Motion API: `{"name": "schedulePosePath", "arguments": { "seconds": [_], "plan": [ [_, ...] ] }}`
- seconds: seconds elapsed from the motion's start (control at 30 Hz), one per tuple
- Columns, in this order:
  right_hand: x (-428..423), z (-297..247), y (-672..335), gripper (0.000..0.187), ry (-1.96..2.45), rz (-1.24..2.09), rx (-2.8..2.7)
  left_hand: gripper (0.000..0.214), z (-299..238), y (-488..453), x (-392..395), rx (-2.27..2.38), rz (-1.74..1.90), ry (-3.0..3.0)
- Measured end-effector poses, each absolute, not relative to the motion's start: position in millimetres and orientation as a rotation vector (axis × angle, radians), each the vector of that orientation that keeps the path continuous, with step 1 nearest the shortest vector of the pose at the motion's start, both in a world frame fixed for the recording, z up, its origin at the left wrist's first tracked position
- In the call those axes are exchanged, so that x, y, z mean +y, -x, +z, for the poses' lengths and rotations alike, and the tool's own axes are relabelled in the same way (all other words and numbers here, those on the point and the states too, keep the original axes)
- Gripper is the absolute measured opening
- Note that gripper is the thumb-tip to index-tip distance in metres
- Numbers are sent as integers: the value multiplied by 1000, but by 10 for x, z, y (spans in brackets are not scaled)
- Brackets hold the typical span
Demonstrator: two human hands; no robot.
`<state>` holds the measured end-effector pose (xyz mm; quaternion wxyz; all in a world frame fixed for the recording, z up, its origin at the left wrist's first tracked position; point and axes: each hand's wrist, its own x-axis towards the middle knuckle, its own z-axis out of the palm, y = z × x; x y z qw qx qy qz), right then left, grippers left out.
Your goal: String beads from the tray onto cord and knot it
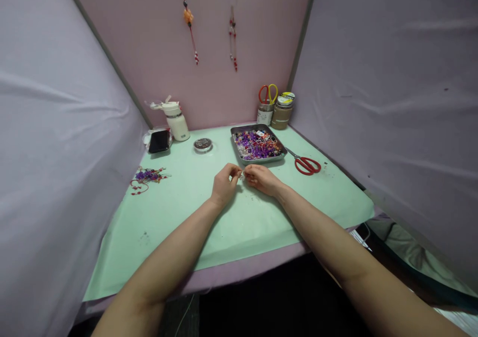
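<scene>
Over the middle of the table, my left hand (225, 183) and my right hand (262, 179) meet fingertip to fingertip. Both are closed in a pinch around a tiny cluster of clear beads (242, 176), partly covered by the fingers. Any thread through the beads is too fine to make out. Just beyond my hands sits a metal tray (257, 162) filled with loose purple, red, orange, clear and dark beads (257, 145). Red-handled scissors (307, 166) lie right of the tray, their blades pointing toward it.
Finished-looking beaded strings (149, 175) lie at the left. A round spool (202, 145), a cream bottle (178, 123) and a black phone (159, 141) stand behind them. At the back right are a tin (265, 114) with scissors and a brown jar (282, 116). Beaded cords (188, 16) hang on the wall.
</scene>
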<state>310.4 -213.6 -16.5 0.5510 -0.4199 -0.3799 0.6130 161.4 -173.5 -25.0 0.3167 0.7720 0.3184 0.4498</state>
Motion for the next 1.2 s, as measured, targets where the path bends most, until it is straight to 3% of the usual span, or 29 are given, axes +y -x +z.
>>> {"name": "schedulePosePath", "arguments": {
  "seconds": [0.3,0.57,0.9,1.2],
  "plan": [
    [-2090,-206,-3201,28,880,1300,-866,7,-110,-1562,-1619,1115,1305,-1896],
    [-2113,-149,-3244,26,780,1440,-783,9,-238,-1539,-1500,1066,846,-1846],
    [-2145,-142,-3215,27,770,1598,-800,24,-46,-1546,-1685,573,704,-1415],
    [-2147,-235,-3063,32,958,1427,-965,15,-159,-1532,-1638,658,602,-1351]
  ]
}}
